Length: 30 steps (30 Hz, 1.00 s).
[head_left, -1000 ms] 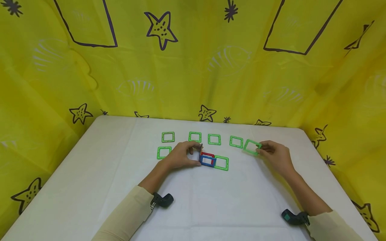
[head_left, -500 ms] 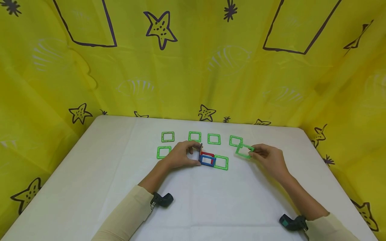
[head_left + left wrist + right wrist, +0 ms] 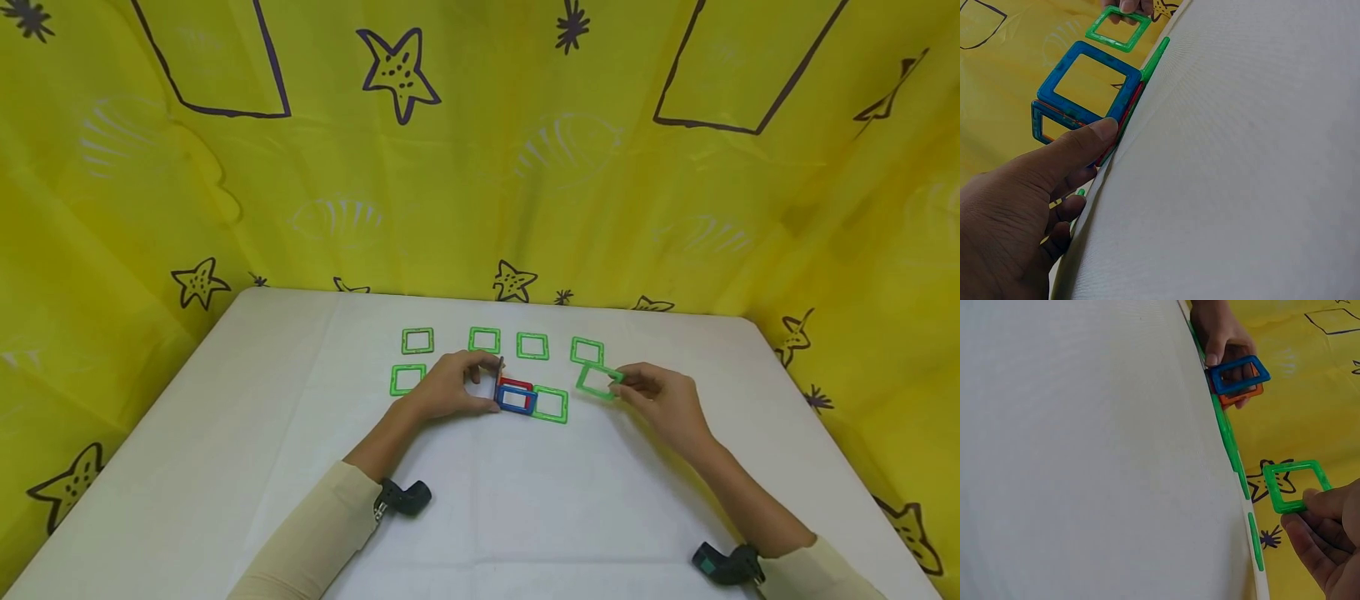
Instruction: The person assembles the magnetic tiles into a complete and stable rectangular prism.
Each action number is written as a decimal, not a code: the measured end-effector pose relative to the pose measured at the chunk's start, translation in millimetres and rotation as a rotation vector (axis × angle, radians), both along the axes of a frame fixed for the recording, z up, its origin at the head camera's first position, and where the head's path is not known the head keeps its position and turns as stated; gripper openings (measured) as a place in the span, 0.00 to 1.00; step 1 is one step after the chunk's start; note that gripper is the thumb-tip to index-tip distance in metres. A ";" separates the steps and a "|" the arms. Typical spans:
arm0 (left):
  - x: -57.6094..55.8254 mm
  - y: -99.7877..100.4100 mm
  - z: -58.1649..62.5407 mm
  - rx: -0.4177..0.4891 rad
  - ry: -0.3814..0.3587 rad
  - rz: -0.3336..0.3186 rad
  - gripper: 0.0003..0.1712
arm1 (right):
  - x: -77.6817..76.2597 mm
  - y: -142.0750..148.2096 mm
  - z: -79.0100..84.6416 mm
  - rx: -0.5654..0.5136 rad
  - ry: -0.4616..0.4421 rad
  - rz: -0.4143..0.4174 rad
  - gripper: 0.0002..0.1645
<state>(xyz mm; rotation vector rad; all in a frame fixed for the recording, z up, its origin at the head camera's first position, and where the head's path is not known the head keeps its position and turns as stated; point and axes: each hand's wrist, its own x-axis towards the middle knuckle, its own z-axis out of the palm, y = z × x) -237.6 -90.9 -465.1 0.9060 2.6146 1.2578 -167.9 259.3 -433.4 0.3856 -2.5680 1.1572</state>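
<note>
My left hand [image 3: 450, 385] grips a small structure of magnetic tiles, thumb in front and fingers at the back. Its blue tile [image 3: 1058, 75] stands upright, with the thumb at a lower corner; an orange-red tile [image 3: 1252, 392] stands behind. One green tile [image 3: 566, 407] lies flat against the structure's right side. Between thumb and fingers, my right hand [image 3: 667, 404] pinches another green square tile [image 3: 1270, 487] by its edge. That tile is raised and tilted, right of the structure, apart from it. The left hand partly hides the structure's left side.
Loose green tiles lie along the back of the white table [image 3: 300, 467], among them one at far left [image 3: 405, 341], one in the middle [image 3: 533, 359] and one at right [image 3: 587, 364]. Another green tile [image 3: 393, 381] lies beside the left hand. A yellow patterned curtain [image 3: 480, 167] surrounds the table.
My right hand has moved left and slightly down with the green tile, closer to the structure. The left hand and the structure have stayed in place.
</note>
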 end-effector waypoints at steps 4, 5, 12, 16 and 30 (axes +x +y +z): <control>-0.2 -0.2 0.3 0.003 0.006 -0.002 0.37 | 1.6 -5.4 1.5 -0.016 0.010 0.023 0.11; -0.3 -0.3 0.4 0.004 0.008 -0.003 0.37 | 2.0 -6.8 1.6 -0.019 0.013 0.029 0.11; 0.8 -1.1 1.2 0.004 0.010 0.003 0.38 | 5.1 -14.3 -2.1 -0.023 0.022 0.065 0.11; 1.3 -0.9 0.0 0.000 0.006 0.003 0.37 | 8.9 -18.4 -3.6 -0.034 0.038 0.087 0.11; -0.7 0.8 -1.6 -0.003 -0.009 0.009 0.37 | 13.6 -29.7 -7.6 -0.058 0.018 0.133 0.11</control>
